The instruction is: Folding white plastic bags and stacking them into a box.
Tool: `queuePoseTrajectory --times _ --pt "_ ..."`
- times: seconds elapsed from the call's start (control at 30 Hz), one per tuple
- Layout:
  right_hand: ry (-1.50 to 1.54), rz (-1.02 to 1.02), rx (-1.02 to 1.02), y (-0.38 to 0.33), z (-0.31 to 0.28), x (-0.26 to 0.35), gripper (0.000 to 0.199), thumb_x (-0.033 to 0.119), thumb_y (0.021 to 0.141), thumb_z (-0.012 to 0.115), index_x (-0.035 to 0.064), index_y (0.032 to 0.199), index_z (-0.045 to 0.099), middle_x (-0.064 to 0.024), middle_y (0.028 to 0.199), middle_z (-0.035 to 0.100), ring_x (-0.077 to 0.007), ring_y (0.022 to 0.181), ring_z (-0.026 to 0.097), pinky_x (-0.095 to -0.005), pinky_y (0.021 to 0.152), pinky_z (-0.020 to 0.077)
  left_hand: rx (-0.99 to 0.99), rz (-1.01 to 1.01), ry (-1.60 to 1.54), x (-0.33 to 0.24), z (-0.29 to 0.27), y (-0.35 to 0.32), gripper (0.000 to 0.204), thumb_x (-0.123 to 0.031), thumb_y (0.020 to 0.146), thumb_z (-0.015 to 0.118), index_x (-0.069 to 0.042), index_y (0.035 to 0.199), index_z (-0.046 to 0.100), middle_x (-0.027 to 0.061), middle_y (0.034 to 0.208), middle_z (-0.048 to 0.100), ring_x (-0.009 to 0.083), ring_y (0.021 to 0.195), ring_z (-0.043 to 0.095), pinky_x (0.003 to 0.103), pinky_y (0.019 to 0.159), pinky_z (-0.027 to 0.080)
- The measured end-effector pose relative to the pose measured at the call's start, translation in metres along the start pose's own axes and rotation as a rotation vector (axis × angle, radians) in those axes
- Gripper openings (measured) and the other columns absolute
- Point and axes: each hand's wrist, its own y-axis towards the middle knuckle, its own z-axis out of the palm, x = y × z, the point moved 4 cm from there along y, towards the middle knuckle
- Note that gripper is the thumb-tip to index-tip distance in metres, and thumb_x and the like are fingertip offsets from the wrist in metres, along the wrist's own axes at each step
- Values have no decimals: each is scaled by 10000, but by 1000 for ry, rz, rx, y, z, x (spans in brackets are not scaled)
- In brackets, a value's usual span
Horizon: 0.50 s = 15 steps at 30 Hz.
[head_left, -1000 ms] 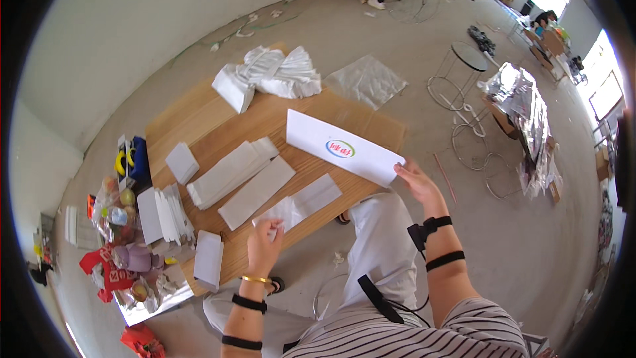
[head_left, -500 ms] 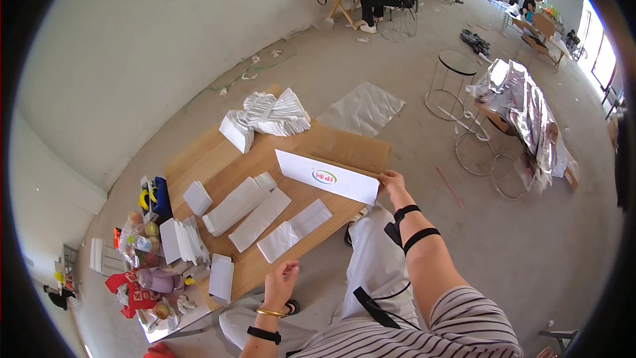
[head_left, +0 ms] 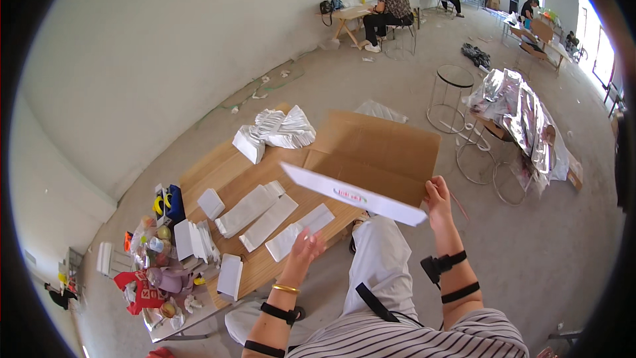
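Top: black-and-white striped shirt | Legs: light grey trousers, black strap across | Left hand (head_left: 303,246): gold bangle, two black forearm bands | Right hand (head_left: 438,200): black wrist device, black band below

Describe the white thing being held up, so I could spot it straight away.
Find the brown cardboard sheet on the low table. Above its near edge, the right hand lifts a long flat white paper bag, the only one off the table and bearing a small red-green mark.

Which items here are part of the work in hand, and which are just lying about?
In hand: white paper bag held by right hand; left hand open, near flat bags on cardboard sheet.
Lying about: toys, round stool, silver foil heap.
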Motion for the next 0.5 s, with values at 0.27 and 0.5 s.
queuePoseTrajectory --times 0.27,0.5 --pt "11 -11 329 -55 81 18 111 173 1017 541 135 925 493 79 779 487 -19 698 427 -216 637 361 160 406 -528 -67 -6 -32 321 -362 936 663 -180 1182 567 -13 1218 630 195 1170 579 437 1034 439" --pt "-95 106 528 -81 131 15 80 84 973 542 96 1032 596 12 962 629 -82 904 603 -251 780 477 -395 564 -535 -112 -30 -76 247 -88 898 712 -74 1128 620 13 1090 664 130 1015 630 282 878 506"
